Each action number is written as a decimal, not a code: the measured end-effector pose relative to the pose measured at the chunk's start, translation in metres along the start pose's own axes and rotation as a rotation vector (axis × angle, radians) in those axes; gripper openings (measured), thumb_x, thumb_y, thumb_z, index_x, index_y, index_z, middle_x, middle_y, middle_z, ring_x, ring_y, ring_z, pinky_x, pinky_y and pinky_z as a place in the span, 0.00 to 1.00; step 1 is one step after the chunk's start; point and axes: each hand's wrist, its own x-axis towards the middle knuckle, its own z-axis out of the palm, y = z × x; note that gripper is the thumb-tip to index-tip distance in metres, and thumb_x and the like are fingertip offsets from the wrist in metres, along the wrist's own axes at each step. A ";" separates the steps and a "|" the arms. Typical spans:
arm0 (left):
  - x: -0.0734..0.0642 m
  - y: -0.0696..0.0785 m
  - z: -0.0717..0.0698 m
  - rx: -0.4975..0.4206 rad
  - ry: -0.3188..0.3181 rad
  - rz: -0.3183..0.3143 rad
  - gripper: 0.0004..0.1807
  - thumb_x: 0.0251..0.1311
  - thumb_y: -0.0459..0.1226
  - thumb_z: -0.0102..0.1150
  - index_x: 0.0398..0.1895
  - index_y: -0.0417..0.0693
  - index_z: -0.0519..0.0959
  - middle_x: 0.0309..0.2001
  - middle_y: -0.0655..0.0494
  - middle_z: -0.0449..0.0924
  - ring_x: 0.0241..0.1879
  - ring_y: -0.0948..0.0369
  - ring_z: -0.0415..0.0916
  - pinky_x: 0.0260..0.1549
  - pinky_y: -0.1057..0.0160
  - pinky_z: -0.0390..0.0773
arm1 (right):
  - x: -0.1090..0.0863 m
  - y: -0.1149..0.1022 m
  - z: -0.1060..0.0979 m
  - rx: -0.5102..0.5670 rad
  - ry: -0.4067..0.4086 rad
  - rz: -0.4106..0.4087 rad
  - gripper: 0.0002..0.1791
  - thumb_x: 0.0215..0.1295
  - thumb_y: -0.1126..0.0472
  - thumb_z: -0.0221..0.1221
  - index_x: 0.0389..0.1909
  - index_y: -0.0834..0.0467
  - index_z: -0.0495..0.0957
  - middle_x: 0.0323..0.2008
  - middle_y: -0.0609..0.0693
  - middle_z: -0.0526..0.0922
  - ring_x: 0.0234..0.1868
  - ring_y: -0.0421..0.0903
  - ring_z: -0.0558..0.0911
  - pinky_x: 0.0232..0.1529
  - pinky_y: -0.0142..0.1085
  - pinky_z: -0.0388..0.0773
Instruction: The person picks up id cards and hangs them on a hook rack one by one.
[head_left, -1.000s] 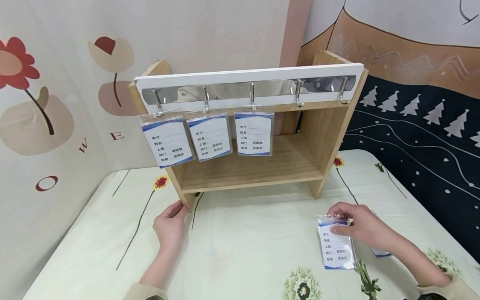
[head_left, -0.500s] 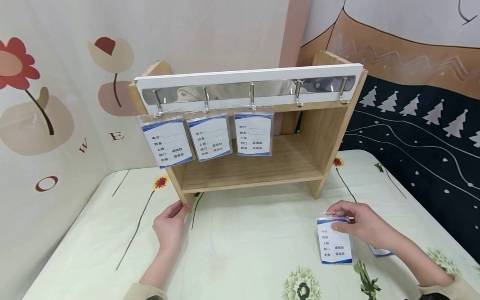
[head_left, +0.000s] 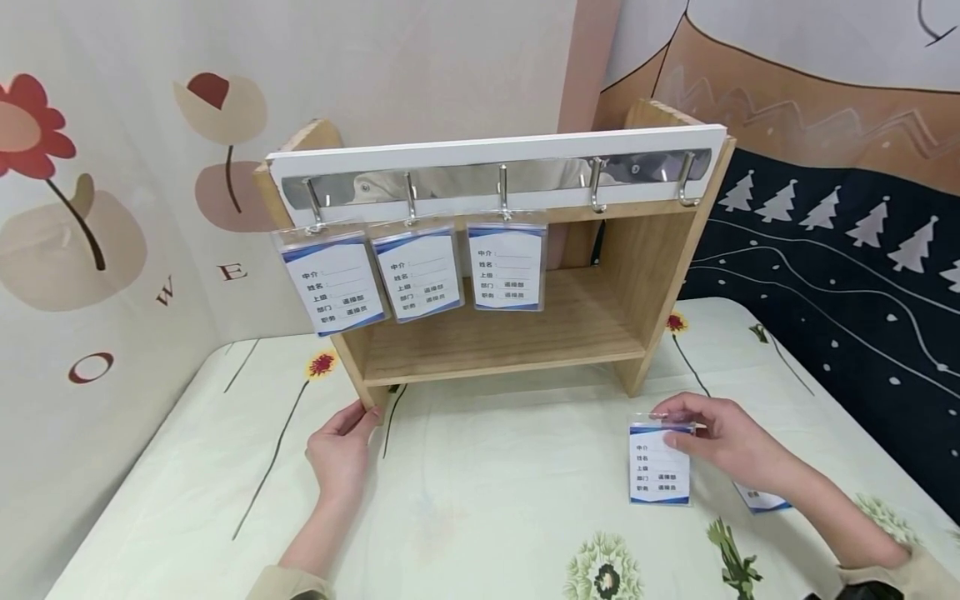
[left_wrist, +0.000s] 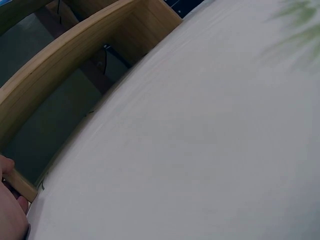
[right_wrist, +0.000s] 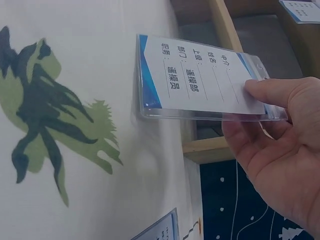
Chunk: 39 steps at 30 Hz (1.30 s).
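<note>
My right hand [head_left: 723, 442] pinches a clear-sleeved name badge [head_left: 660, 471] near its top edge, thumb on the printed face. In the right wrist view the badge [right_wrist: 200, 80] is held over the cloth, its fingers curled behind it. At the lower left, my left hand [head_left: 341, 454] grips the bottom of the left side panel of a wooden shelf [head_left: 502, 337]. Three badges hang from the left, second and middle hooks: a left one [head_left: 335, 283], a second one [head_left: 418, 275] and a middle one [head_left: 507, 267]. A further badge [head_left: 759, 498] lies partly hidden under my right forearm.
A white rail [head_left: 495, 154] with a metal strip spans the shelf front. Its two right hooks, one [head_left: 597, 185] and the outermost [head_left: 686, 181], carry nothing. A pale flowered cloth [head_left: 480, 467] covers the table. Printed curtains stand behind and to the right.
My right hand has lifted the badge and moved slightly up and left, toward the shelf. More of the badge under the forearm shows. My left hand stays on the shelf leg.
</note>
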 end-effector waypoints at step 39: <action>0.001 -0.002 -0.001 -0.004 -0.004 0.005 0.18 0.66 0.35 0.66 0.56 0.35 0.84 0.53 0.37 0.84 0.34 0.83 0.78 0.36 0.81 0.78 | 0.023 -0.049 -0.028 -0.119 0.135 -0.113 0.11 0.69 0.70 0.64 0.50 0.61 0.83 0.47 0.55 0.88 0.44 0.35 0.80 0.39 0.29 0.81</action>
